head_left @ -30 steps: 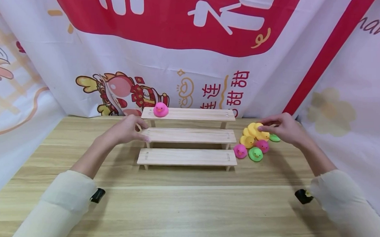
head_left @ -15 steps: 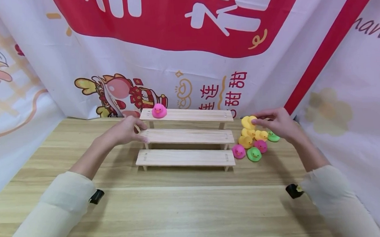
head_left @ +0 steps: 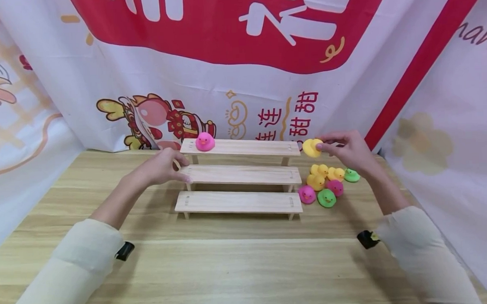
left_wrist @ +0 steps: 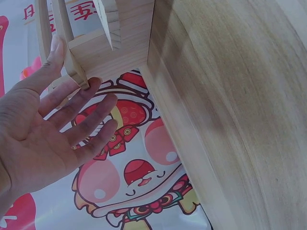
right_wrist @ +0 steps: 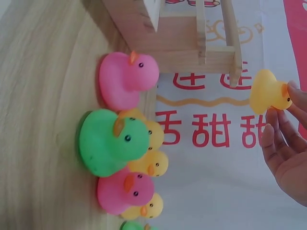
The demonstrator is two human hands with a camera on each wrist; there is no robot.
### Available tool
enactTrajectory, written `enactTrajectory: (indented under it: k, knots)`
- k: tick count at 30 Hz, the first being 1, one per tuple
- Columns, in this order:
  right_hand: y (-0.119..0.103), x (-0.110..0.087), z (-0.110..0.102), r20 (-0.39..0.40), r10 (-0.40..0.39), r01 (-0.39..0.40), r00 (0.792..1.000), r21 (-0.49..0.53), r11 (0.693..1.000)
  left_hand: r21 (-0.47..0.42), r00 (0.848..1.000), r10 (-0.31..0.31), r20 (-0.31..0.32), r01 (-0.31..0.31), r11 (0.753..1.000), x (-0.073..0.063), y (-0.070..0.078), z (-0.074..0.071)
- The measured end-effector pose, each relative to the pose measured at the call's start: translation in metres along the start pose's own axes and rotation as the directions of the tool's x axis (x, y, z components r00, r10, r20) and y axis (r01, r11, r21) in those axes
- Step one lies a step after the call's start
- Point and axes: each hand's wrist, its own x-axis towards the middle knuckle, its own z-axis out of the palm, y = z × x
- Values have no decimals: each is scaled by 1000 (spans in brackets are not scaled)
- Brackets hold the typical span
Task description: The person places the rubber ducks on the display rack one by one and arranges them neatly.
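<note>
1. Between your hands stands a three-tier stand [head_left: 238,202] of pale, grained wood, with flat, narrow boards on short legs. The tabletop [head_left: 248,272] is wood-grained too; beyond your hands hangs creased, printed cloth [head_left: 232,75].
2. Your hands are well apart: the left hand [head_left: 162,167] pinches the end of the stand's middle shelf between thumb and index finger; the right hand [head_left: 348,151] pinches a yellow duck [head_left: 311,148].
3. That duck is smooth and rounded, with an orange beak, raised off the tabletop at your right fingertips, near the top shelf.
4. Below your right hand sits a duck cluster [head_left: 316,182], pink, green and yellow; nearer your left, a pink duck [head_left: 205,143] occupies the top shelf.
5. Your thumb partly covers the held duck in the head view; the right wrist view cuts off your hand.
</note>
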Motion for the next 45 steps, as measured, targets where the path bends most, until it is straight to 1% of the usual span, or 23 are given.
enactTrajectory:
  k: [4,7,14,18,23,26,28,31,38,45]
  knots:
    - [-5,4,3,-21,-11,11,1000,22,1000,0,1000,-3,6,3,1000,0,1,0]
    - [-9,7,7,-35,-33,34,999,28,999,-3,1000,-8,9,9,1000,0,1,0]
    - [-20,16,14,-44,-61,63,997,39,997,-2,1000,-20,12,20,1000,-1,2,-1]
    - [-27,20,19,-27,-91,92,996,46,995,0,1000,-16,8,16,1000,-1,3,-1]
    - [-35,27,28,15,-120,118,993,65,991,-1,1000,-17,14,17,1000,-1,3,-2]
    - [-40,31,34,38,-114,111,993,82,990,-3,1000,-20,18,20,1000,-1,3,-2]
    - [-42,34,38,47,-107,104,993,75,992,-3,1000,-20,19,20,1000,-1,3,-2]
    - [-44,38,44,50,-103,100,993,60,993,-3,1000,-22,18,22,1000,0,3,-2]
    - [-47,48,57,51,-165,161,985,69,985,-5,999,-28,22,28,1000,0,3,-1]
    - [-59,56,69,48,-191,189,980,59,980,1,999,-31,18,31,1000,0,2,-2]
